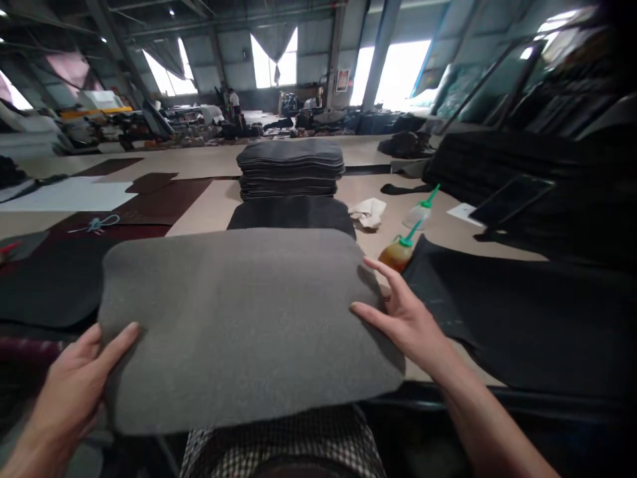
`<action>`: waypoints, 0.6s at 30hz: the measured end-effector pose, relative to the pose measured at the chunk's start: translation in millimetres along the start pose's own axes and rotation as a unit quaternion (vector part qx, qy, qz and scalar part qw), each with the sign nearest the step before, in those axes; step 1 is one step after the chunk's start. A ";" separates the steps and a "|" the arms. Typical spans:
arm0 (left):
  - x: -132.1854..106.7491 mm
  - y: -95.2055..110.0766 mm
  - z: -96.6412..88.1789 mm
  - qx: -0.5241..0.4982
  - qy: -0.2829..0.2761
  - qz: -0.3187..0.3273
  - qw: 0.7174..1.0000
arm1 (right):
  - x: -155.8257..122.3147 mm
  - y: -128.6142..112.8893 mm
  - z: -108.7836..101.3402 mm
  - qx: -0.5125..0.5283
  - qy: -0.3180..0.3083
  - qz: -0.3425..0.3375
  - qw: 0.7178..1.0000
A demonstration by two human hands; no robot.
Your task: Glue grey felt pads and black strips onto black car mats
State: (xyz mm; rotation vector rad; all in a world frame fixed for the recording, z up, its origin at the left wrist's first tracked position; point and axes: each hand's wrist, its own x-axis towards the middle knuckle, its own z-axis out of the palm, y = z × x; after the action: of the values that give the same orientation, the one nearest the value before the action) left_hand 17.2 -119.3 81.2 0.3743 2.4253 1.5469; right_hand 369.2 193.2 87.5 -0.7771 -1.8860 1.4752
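Observation:
A large grey mat (239, 325) with rounded corners is held up in front of me, over the near edge of the table. My left hand (82, 372) grips its left side, thumb on the face and the other fingers partly hidden behind. On the opposite side my right hand (405, 318) holds the mat's edge between thumb and fingers. Just beyond it, a dark mat (293, 214) lies on the table, partly covered from sight. Behind that stands a neat stack of similar mats (291, 169).
Two squeeze bottles with green spouts, one with amber liquid (395, 254) and one pale (417, 216), stand right of centre beside a crumpled white cloth (369, 214). Black sheet material (527, 312) covers the right side. Maroon sheets (164, 202) and white paper (70, 194) lie left.

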 end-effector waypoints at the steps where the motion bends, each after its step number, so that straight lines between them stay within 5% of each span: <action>1: 7.2 7.5 19.7 -0.019 -0.047 -0.003 0.999 | 6.0 9.9 -9.0 -0.041 0.021 -0.008 0.999; 4: 30.4 17.4 68.4 -0.001 -0.110 0.030 0.994 | 21.9 40.8 -29.4 -0.132 0.052 0.007 0.990; 8: 54.3 6.9 103.2 0.081 -0.157 0.116 0.977 | 31.7 73.1 -40.0 -0.171 0.079 0.034 0.981; 13: 63.9 -4.9 117.6 0.214 -0.147 0.206 0.943 | 27.5 90.3 -39.8 -0.204 0.069 0.025 0.976; 18: 65.7 -13.7 119.0 0.215 -0.160 0.185 0.945 | 15.8 87.6 -37.6 -0.231 0.049 0.029 0.971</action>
State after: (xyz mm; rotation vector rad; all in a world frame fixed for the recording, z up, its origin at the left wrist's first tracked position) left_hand -5.8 -1.6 15.7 1.1240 2.4993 0.9446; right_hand 394.6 246.4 10.8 -1.1000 -2.1740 1.0117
